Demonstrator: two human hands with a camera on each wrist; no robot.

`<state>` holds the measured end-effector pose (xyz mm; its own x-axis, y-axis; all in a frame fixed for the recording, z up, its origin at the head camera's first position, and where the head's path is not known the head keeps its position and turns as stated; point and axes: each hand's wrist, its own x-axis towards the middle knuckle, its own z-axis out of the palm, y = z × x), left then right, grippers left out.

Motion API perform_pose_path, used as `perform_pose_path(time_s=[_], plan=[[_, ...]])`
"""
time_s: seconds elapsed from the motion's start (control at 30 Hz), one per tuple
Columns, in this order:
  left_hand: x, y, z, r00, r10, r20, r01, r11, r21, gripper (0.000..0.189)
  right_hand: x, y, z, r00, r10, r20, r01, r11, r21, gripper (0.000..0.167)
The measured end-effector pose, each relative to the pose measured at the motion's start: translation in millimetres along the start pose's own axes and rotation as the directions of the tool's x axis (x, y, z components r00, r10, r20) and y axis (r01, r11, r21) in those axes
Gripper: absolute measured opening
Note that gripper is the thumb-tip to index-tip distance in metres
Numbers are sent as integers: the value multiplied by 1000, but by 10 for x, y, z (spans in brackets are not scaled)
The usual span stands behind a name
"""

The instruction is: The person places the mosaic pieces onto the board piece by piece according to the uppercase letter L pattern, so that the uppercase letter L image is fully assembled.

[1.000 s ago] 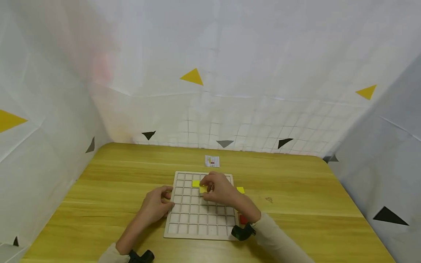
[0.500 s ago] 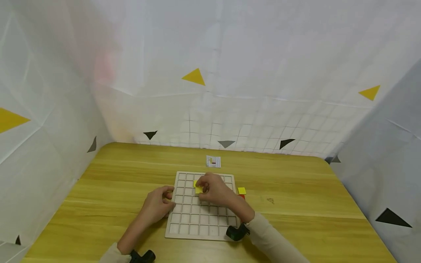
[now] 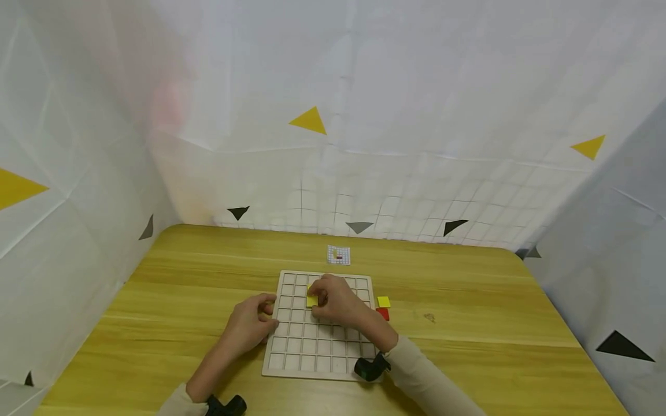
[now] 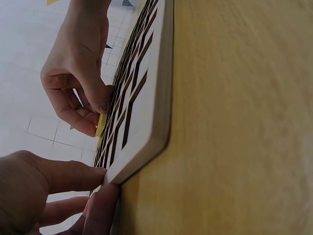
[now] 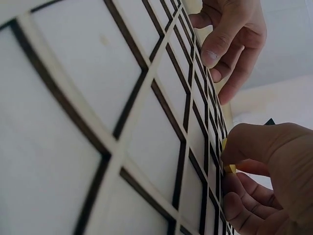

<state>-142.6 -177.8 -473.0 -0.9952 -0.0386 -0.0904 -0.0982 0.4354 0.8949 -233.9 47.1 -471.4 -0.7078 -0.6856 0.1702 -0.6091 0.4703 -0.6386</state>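
A pale wooden grid board (image 3: 292, 363) lies on the table in the head view. Thumb and fingers of my left hand (image 3: 248, 319) grip its left edge; the left wrist view has the fingertips right at that edge. Over the board's upper left part, my right hand (image 3: 340, 300) pinches a square yellow tile (image 3: 312, 301) between thumb and fingers. In the right wrist view this tile (image 5: 230, 169) sits close against the grid, partly covered by the fingers. Another yellow tile just above it in the head view is mostly hidden behind the fingertips.
Right of the board lie a loose yellow tile (image 3: 383, 301) and a red tile (image 3: 383, 314). Behind the board is a small printed grid card (image 3: 339, 255) with coloured squares. White sheeting (image 3: 416, 86) with yellow, black and grey triangles surrounds the wooden table (image 3: 468, 300).
My right hand has shifted left over the board with the yellow tile, bringing it below the other yellow tile. The red tile has come into fuller view. My left hand stays on the board's edge.
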Motion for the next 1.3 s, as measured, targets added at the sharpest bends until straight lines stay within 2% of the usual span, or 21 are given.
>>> perform_pose_path(time_s=[0.7, 0.9, 1.13, 1.3], plan=[[-31, 6, 24, 1000, -9, 4, 9, 1000, -4, 52, -61, -4, -10, 1000, -13, 10, 13, 1000, -8, 29], [-37, -8, 22, 1000, -2, 0, 2, 1000, -2, 52, -142, -46, -134, 999, -55, -3, 54, 997, -48, 29], [-34, 6, 3, 1000, -11, -7, 11, 1000, 9, 52, -245, 9, -322, 999, -35, -17, 33, 996, -83, 29], [-35, 33, -4, 1000, -6, -3, 6, 1000, 11, 53, -330, 91, -424, 999, -24, -40, 21, 997, -71, 30]])
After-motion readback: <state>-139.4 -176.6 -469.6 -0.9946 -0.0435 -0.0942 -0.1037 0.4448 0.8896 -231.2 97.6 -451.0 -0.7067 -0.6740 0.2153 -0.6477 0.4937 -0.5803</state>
